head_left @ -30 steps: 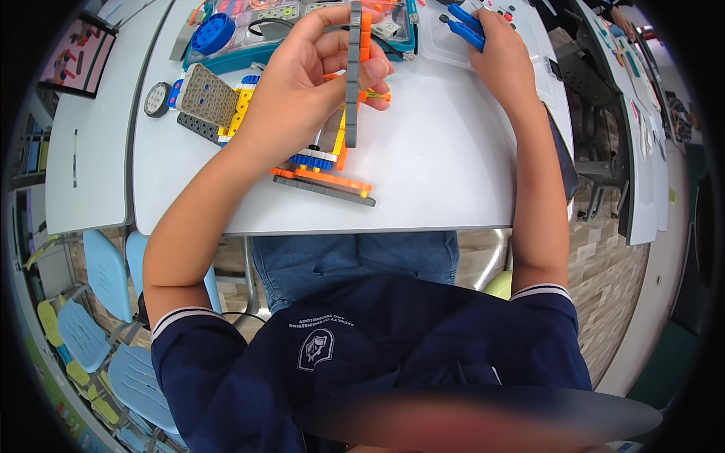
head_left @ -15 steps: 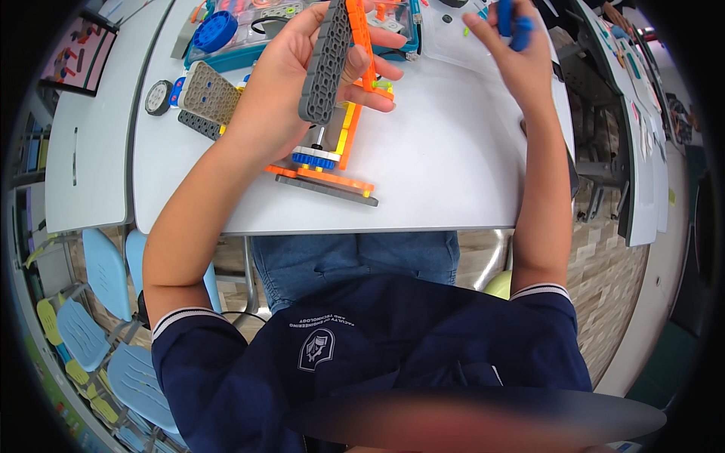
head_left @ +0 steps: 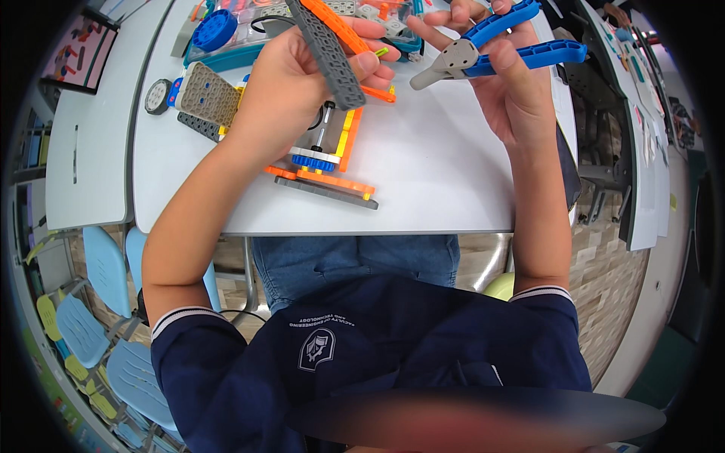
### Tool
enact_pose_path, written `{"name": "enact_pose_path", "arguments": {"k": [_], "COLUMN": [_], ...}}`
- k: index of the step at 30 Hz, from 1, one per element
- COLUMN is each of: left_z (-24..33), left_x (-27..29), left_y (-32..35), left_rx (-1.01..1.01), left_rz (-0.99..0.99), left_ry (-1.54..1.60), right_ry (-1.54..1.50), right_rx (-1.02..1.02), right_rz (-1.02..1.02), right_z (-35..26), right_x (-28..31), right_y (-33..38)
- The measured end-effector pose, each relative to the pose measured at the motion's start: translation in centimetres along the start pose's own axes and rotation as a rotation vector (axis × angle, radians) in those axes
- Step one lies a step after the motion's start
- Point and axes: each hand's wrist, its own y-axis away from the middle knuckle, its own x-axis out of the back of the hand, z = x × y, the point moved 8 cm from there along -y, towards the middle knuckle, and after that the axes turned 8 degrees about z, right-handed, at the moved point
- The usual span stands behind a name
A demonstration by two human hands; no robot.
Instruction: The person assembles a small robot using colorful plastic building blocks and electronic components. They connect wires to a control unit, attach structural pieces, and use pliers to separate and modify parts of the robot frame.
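Observation:
My left hand grips a dark grey perforated beam together with an orange beam. A small lime-green pin sticks out by its fingertips. In my right hand is a plier-like tool with blue handles and a grey nose, which points left toward the held beams, apart from them. On the table below my left hand lies a building-kit assembly of orange and yellow beams, with a blue gear on a metal shaft and a grey strip along its near side. My left forearm hides part of it.
At the back stands a teal-edged parts box with a blue wheel on it. A beige perforated plate and a small wheel sit left of my forearm. A screen stands far left. The white table's front edge is near me.
My right hand has come left and nearer, bringing the blue-handled tool into full view with its nose toward my left hand. The held grey and orange beams have tilted over.

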Motion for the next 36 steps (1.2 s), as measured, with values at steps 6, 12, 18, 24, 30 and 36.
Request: {"name": "enact_pose_path", "arguments": {"k": [6, 12, 18, 24, 30, 36], "left_z": [0.5, 0.3, 0.5, 0.5, 0.3, 0.4], "left_x": [-0.5, -0.3, -0.3, -0.3, -0.3, -0.3], "left_y": [0.1, 0.2, 0.1, 0.2, 0.3, 0.3], "left_rx": [-0.049, 0.008, -0.001, 0.014, 0.021, -0.022], "left_rz": [-0.007, -0.001, 0.019, 0.041, 0.047, 0.024], "left_ry": [-0.105, -0.088, -0.084, -0.106, -0.063, -0.089], "right_ry": [-0.027, 0.042, -0.028, 0.091, 0.154, 0.095], "right_rx": [0.039, -0.024, -0.006, 0.046, -0.045, -0.04], "right_rz": [0.065, 0.035, -0.025, 0.15, 0.064, 0.131], "right_z": [0.4, 0.8, 0.9, 0.5, 0.7, 0.7], "right_x": [-0.5, -0.8, -1.3, -0.8, -1.2, -0.6], "right_y": [0.2, 0.0, 0.0, 0.1, 0.0, 0.1]}}
